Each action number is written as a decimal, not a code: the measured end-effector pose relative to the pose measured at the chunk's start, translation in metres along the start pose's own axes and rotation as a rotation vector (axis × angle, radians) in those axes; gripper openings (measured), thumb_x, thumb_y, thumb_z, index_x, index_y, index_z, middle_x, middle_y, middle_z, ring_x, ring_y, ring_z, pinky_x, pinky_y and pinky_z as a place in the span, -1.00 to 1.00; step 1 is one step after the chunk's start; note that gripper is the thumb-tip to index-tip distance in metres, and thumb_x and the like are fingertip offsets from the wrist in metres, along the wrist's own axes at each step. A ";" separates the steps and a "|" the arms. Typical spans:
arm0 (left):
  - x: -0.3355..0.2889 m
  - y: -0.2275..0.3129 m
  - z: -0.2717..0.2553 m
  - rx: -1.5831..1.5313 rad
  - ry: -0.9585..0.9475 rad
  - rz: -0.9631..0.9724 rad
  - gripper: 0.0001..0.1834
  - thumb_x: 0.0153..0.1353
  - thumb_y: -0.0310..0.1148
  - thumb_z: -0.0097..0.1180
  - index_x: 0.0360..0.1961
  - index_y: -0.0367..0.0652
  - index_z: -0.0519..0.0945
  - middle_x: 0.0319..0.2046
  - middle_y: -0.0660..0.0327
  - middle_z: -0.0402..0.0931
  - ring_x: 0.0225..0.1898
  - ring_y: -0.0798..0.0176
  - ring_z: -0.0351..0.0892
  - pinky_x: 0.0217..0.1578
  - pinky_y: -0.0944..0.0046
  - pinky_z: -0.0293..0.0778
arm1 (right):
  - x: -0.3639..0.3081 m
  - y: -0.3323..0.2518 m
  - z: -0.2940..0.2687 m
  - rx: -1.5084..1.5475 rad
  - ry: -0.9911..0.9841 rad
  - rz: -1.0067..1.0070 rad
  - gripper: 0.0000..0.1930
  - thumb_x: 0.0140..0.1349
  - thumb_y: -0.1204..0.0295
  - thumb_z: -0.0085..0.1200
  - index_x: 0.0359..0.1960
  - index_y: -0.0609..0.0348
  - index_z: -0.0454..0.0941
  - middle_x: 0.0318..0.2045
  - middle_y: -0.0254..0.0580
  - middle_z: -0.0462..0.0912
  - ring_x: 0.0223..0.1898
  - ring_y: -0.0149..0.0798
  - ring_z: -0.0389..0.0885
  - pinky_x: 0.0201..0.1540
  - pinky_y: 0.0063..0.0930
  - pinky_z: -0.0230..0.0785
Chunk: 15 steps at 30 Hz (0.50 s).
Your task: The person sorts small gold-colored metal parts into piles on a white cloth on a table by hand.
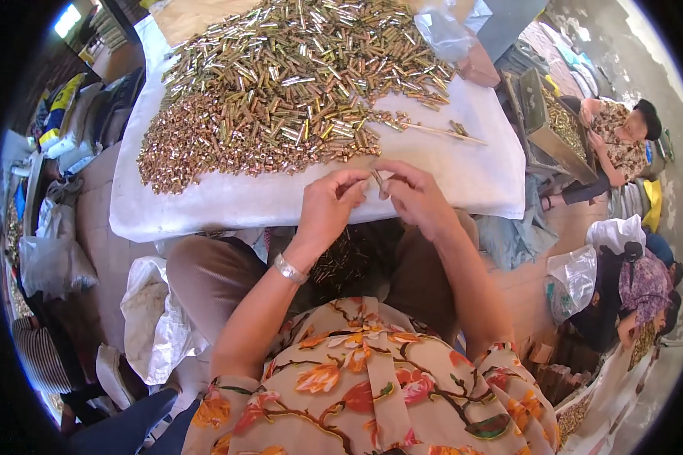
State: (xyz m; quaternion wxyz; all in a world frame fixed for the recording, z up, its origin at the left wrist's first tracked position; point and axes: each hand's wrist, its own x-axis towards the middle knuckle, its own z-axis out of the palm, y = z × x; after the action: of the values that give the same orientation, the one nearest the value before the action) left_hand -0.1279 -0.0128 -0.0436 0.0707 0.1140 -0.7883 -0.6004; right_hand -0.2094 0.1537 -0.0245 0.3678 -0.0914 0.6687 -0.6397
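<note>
In front of my chest, at the near edge of the white-covered table (pixel 228 206), my two hands meet over a small metal tube (pixel 378 179). My left hand (pixel 328 206), with a watch on its wrist, pinches the upper end between thumb and forefinger. My right hand (pixel 420 199) has its fingers closed round the other side; its fingertips partly hide the tube. Beyond them spreads a heap of yellowish metal tubes (pixel 303 68). Small coppery metal pieces (pixel 197 144) lie heaped at its near left. A thin wooden stick (pixel 448 133) rests to the right.
Between my knees, a dark container (pixel 341 265) holds several metal pieces. A clear plastic bag (pixel 442 34) and a reddish block (pixel 478 67) lie at the table's far right. Two people sit at the right, one beside a wooden box (pixel 555 125) of metal parts. A white sack (pixel 155 318) stands left.
</note>
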 end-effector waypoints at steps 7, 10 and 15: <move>-0.031 0.003 -0.015 -0.610 -0.075 -0.190 -0.83 0.31 -0.43 0.01 -0.12 -0.26 0.46 -0.27 0.13 0.61 -0.27 0.30 0.62 -0.20 0.33 0.56 | -0.031 0.002 0.032 -0.415 0.192 -0.406 -0.74 0.20 0.50 0.10 -0.10 0.26 0.38 -0.46 -0.17 0.58 -0.37 -0.45 0.53 -0.28 -0.49 0.41; -0.040 0.010 -0.019 -0.796 -0.110 -0.262 -0.81 0.33 -0.37 0.01 -0.09 -0.21 0.43 -0.24 0.11 0.60 -0.23 0.27 0.62 -0.14 0.28 0.56 | -0.040 -0.005 0.032 -0.316 0.211 -0.380 -0.78 0.22 0.50 0.10 -0.14 0.24 0.39 -0.44 -0.19 0.59 -0.36 -0.48 0.53 -0.27 -0.53 0.41; -0.056 0.016 -0.015 -0.861 -0.131 -0.260 -0.81 0.33 -0.37 0.00 -0.09 -0.19 0.43 -0.21 0.09 0.59 -0.19 0.25 0.61 -0.11 0.25 0.55 | -0.055 -0.005 0.046 -0.259 0.278 -0.434 -0.85 0.22 0.50 0.12 -0.20 0.26 0.51 -0.39 -0.32 0.62 -0.34 -0.55 0.52 -0.26 -0.64 0.40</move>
State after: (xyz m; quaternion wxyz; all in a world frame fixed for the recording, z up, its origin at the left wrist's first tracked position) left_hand -0.0721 -0.0082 -0.0226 -0.0145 0.1339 -0.4488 -0.8834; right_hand -0.1441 0.1490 0.0047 0.1122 -0.1901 0.7536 -0.6191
